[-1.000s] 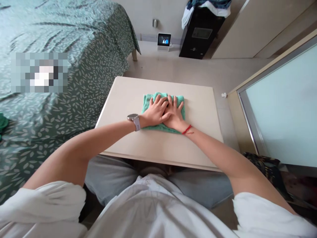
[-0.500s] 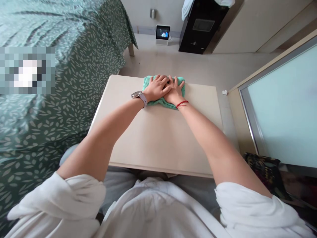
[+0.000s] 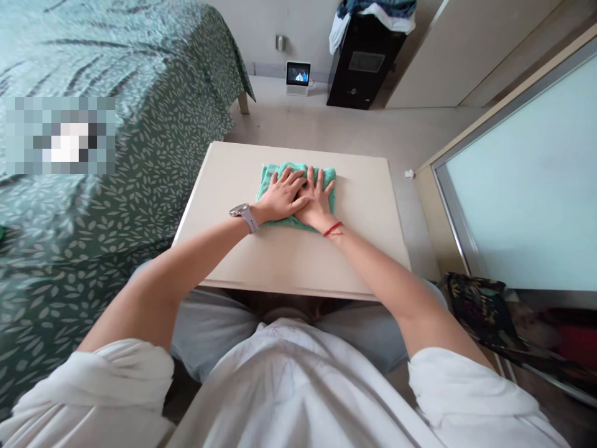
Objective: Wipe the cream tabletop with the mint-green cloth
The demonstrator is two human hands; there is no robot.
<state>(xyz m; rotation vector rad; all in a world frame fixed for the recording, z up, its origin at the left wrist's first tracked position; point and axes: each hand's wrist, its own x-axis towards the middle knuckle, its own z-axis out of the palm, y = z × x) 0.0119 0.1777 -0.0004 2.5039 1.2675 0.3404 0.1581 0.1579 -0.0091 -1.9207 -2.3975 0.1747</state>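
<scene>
A folded green cloth (image 3: 329, 176) lies flat on the pale table (image 3: 289, 261), in its upper middle part. My left hand (image 3: 281, 198) rests on the cloth with its fingers spread, a watch on the wrist. Beside it, and partly touching it, my right hand (image 3: 316, 202) presses on the cloth too, fingers apart, a red string round the wrist. Both palms face down, and neither hand has its fingers wrapped round anything.
A bed with a leaf-patterned green cover (image 3: 153, 124) stands at the left. Beyond the table are a small lit screen (image 3: 298, 74) and a black cabinet (image 3: 361, 68) on the floor. A frosted glass panel (image 3: 532, 186) stands at the right.
Both hands and the cloth have moved back over the tabletop, nearer to my body. The view has also shifted a little. Both hands are still flat on the cloth.
</scene>
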